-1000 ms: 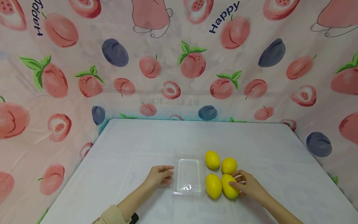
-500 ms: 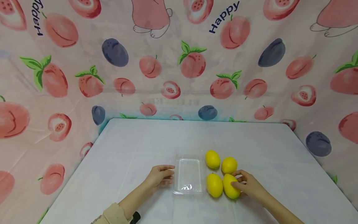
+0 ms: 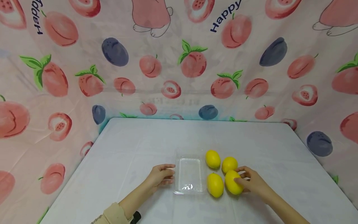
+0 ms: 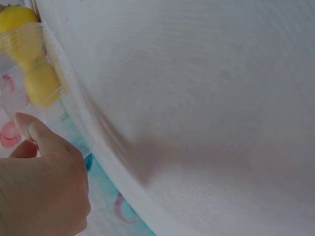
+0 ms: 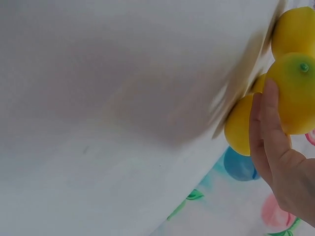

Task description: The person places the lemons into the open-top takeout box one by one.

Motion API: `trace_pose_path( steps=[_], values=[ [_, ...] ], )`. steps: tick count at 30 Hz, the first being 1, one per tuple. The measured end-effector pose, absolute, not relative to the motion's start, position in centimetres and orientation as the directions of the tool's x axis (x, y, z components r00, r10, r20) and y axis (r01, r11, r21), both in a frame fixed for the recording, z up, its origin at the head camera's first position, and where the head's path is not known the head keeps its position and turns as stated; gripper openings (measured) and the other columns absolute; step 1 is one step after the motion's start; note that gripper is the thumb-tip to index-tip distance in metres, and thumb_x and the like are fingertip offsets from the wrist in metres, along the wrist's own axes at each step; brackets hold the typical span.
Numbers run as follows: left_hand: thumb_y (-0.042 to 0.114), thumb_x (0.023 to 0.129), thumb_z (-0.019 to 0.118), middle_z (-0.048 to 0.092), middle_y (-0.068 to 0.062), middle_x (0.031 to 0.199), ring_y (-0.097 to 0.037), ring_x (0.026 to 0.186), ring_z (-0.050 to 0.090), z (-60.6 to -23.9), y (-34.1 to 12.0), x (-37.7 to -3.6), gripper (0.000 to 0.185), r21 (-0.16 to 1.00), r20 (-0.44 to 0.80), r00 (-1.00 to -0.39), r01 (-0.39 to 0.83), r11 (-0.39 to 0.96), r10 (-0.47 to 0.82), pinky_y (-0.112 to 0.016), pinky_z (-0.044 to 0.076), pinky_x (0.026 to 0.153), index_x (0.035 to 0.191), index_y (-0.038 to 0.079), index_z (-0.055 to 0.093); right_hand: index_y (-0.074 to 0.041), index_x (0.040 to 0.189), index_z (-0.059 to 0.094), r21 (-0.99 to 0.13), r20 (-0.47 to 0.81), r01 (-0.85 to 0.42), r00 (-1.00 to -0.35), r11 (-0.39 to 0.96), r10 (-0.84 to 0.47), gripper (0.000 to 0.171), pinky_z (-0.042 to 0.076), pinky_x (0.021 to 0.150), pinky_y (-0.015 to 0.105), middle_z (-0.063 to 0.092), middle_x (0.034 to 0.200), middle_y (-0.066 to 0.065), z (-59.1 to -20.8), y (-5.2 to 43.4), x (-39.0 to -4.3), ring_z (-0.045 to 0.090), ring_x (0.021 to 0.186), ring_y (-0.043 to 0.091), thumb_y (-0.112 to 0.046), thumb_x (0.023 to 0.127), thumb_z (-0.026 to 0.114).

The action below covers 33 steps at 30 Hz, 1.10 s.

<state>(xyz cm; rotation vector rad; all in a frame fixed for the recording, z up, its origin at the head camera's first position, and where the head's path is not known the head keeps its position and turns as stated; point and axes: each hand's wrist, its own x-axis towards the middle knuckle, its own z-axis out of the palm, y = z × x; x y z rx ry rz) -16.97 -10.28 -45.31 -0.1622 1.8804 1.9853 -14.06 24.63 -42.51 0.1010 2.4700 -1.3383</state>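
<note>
Head view shows a white-covered table (image 3: 139,149) with a clear plastic tray (image 3: 190,174) near its front edge and four yellow lemons grouped just to the tray's right. The left hand (image 3: 160,176) lies against the tray's left rim, fingers curled loosely along the wall; that placement reads as a brace, keeping the light tray from sliding. Whether the fingers actually pinch the rim or only rest on it I cannot tell, and the left wrist view adds little beyond the thumb (image 4: 37,132) beside the tray's transparent wall, with two lemons showing through it. The right hand (image 3: 253,183) has its fingers and thumb wrapped round the near right lemon (image 3: 233,182), which sits tilted and looks slightly raised from the cloth, apart from the near left lemon (image 3: 215,185) beside it. The right wrist view confirms the hold: a finger (image 5: 269,123) is pressed along the fruit's side near its greenish tip. The two far lemons, far left lemon (image 3: 213,159) next to the tray's far corner and far right lemon (image 3: 229,164) just behind the held one, lie untouched on the cloth. A fruit-printed curtain (image 3: 179,62) hangs round the table on three sides.
</note>
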Motion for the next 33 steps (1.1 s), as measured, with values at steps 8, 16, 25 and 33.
trace_pose_path(
  steps=[8,16,25,33],
  values=[
    [0.002,0.087,0.06,0.063,0.001,0.078,-0.007,0.066,0.06,-45.2,-10.2,-16.9,0.043,0.931,-0.35,-0.912,-0.365,-0.032,0.212,-0.02,0.057,0.062,0.127,-0.01,0.05,0.003,0.128,0.045,-0.82,-0.301,0.19,-0.946,0.54,-0.124,0.049,0.059,0.069,0.036,0.053,0.109,0.02,-41.7,24.6,-14.2,0.057,0.085,0.019,-0.021,0.09,0.063],
    [0.002,0.086,0.06,0.063,0.0,0.079,-0.007,0.068,0.06,-45.1,-10.2,-16.6,0.044,0.93,-0.351,-0.91,-0.366,-0.03,0.219,-0.019,0.057,0.063,0.128,-0.01,0.049,0.003,0.129,0.046,-0.835,-0.262,0.142,-0.952,0.532,-0.157,0.049,0.059,0.069,0.034,0.05,0.11,0.02,-40.7,24.0,-14.6,0.055,0.087,0.019,-0.022,0.09,0.062],
    [0.002,0.087,0.06,0.064,0.0,0.08,-0.007,0.068,0.06,-44.9,-10.1,-16.7,0.044,0.93,-0.356,-0.91,-0.368,-0.02,0.212,-0.02,0.057,0.064,0.128,-0.009,0.049,0.001,0.129,0.046,-0.84,-0.255,0.143,-0.956,0.523,-0.148,0.047,0.059,0.07,0.032,0.051,0.109,0.018,-39.8,23.0,-15.6,0.056,0.086,0.019,-0.021,0.091,0.061],
    [0.002,0.087,0.059,0.064,-0.001,0.083,-0.007,0.068,0.061,-44.9,-10.2,-16.7,0.043,0.928,-0.362,-0.911,-0.372,-0.011,0.197,-0.02,0.057,0.064,0.128,-0.008,0.049,-0.004,0.127,0.05,-0.82,-0.254,0.137,-0.957,0.555,-0.139,0.043,0.058,0.074,0.034,0.054,0.109,0.016,-39.0,21.5,-16.9,0.054,0.087,0.02,-0.024,0.091,0.06]
  ],
)
